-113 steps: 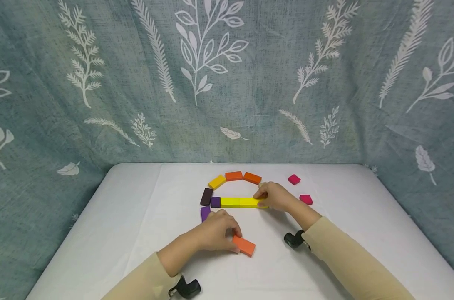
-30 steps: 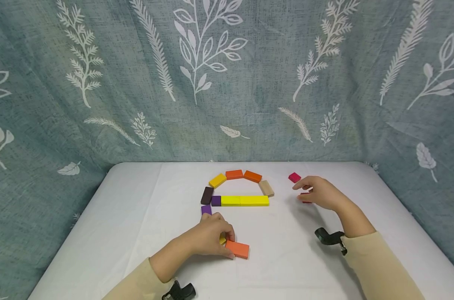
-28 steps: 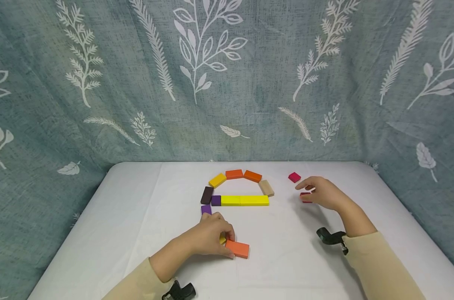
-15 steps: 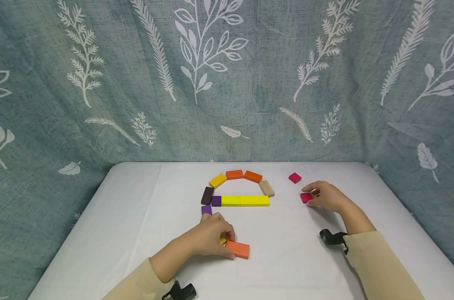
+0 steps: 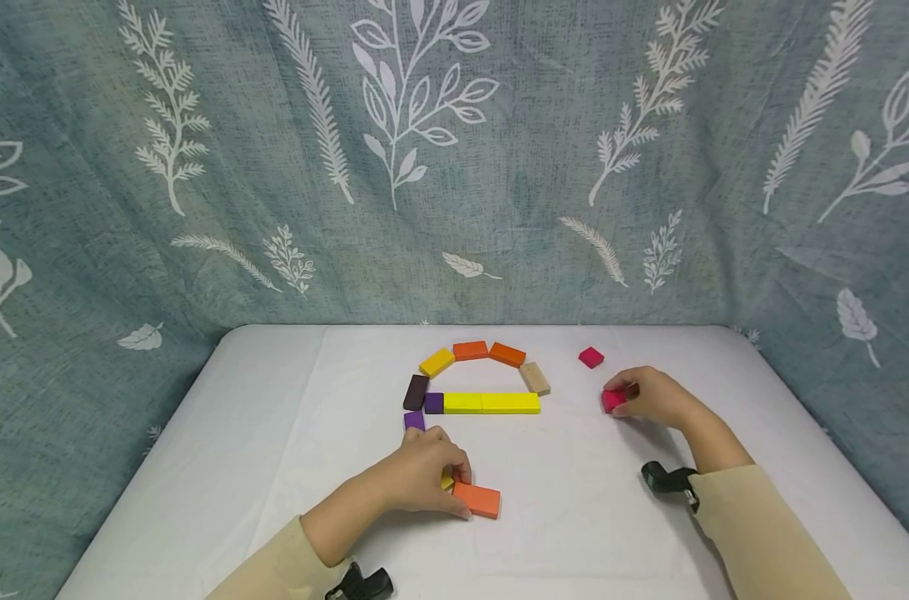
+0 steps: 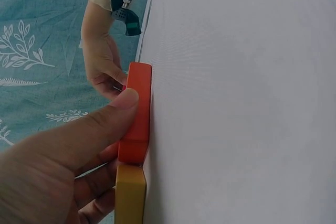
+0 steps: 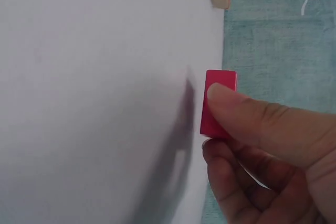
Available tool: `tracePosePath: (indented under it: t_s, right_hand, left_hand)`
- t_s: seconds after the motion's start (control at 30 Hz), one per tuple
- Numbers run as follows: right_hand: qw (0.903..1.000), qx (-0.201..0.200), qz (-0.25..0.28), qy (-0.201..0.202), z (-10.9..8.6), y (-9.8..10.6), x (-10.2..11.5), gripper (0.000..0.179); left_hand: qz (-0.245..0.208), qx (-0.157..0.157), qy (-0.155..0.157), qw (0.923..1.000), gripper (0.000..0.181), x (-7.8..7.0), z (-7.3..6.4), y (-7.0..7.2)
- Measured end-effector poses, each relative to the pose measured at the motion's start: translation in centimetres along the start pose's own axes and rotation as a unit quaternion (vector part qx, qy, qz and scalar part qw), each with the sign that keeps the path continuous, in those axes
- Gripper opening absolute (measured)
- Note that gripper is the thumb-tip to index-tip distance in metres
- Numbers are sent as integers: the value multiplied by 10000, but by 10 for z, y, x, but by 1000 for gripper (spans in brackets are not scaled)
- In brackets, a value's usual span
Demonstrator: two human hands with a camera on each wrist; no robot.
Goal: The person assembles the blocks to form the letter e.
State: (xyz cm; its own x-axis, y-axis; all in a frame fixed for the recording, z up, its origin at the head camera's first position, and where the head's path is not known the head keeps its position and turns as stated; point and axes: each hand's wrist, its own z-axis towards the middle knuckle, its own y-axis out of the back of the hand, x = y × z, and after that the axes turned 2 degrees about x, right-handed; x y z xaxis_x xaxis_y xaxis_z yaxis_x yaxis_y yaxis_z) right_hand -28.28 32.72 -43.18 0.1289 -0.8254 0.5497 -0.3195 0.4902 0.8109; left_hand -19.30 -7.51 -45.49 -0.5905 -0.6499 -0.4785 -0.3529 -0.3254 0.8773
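Note:
My left hand (image 5: pixel 424 473) pinches an orange rectangular block (image 5: pixel 477 500) near the front middle of the table. In the left wrist view the thumb lies on that orange block (image 6: pixel 138 111), whose end meets a yellow block (image 6: pixel 130 192); in the head view the hand mostly hides the yellow one. At the right, my right hand (image 5: pixel 655 397) pinches a small pinkish-red block (image 5: pixel 613 402) between thumb and fingers. The right wrist view shows the thumb over this red block (image 7: pixel 218 114), with its shadow on the cloth.
Yellow (image 5: pixel 437 362), orange (image 5: pixel 470 351), darker orange (image 5: pixel 507 355), plain wood (image 5: pixel 535 378) and dark brown (image 5: pixel 416 392) blocks form an arch. Below runs a bright yellow row (image 5: pixel 491 403) with a dark purple block (image 5: pixel 434 403). Another red block (image 5: pixel 591 357) lies behind the right hand.
My right hand has left the yellow row, moved right and taken hold of the nearer red block. Earlier, the left hand shifted the orange block slightly left and straightened it; since then it has stayed put.

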Motion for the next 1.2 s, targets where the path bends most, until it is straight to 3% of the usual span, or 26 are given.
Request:
tracePosePath:
  t_s: [0.5,0.77,1.07,1.2]
  right_hand:
    - [9965,238,253,763,-33,-5,38,32]
    - [9882,677,192,1357,-45,-26,56,29]
    - [9816,1284,230,1395,-47,-51,83,30]
    - [9759,1456,224,1613,-46,-61,91,30]
  left_hand:
    - [29,38,41,10000,29,-1,3,-1]
    - [-42,34,66,10000,29,-2,2,0]
    - [-106,17,73,9999,30,0,1,0]
    - [-100,9,63,9999,30,0,1,0]
